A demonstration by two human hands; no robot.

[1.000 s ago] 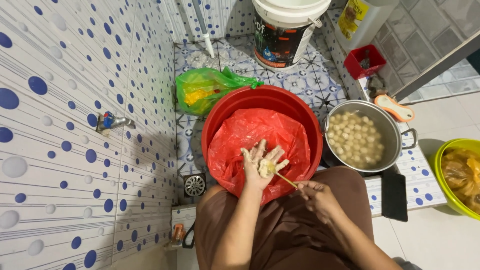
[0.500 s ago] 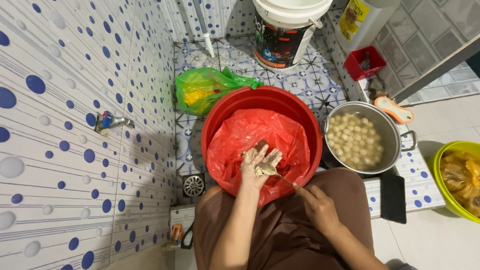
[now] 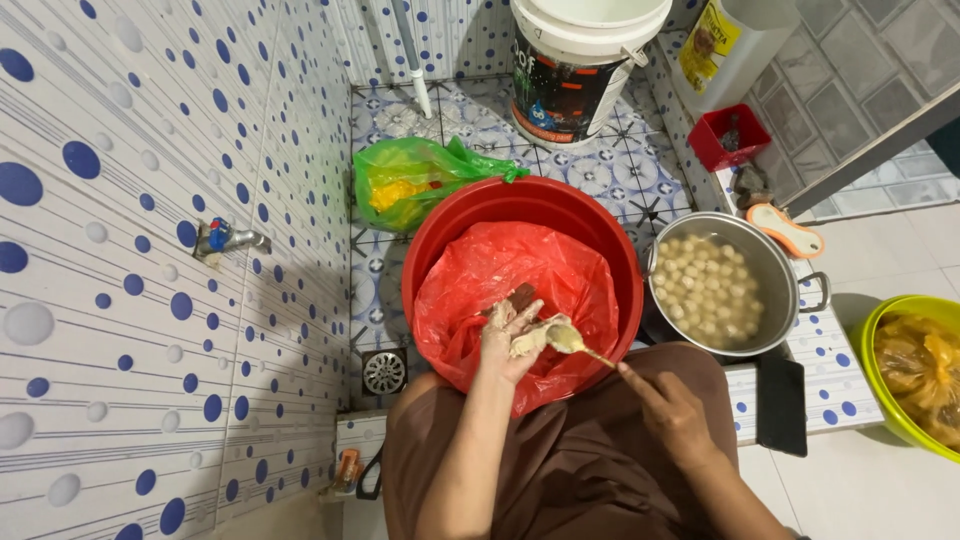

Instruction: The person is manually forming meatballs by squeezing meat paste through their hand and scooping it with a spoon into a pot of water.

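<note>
Left hand cupping pale paste, fingers curled; right hand pinching spoon. Paste, seemingly sticky, could slip into red basin.

Home washroom: dotted wall tiles, tap, floor drain.

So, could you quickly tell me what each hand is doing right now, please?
Left hand: cupped around a lump of pale paste, over the red basin.
Right hand: closed on a spoon touching the paste.
</note>
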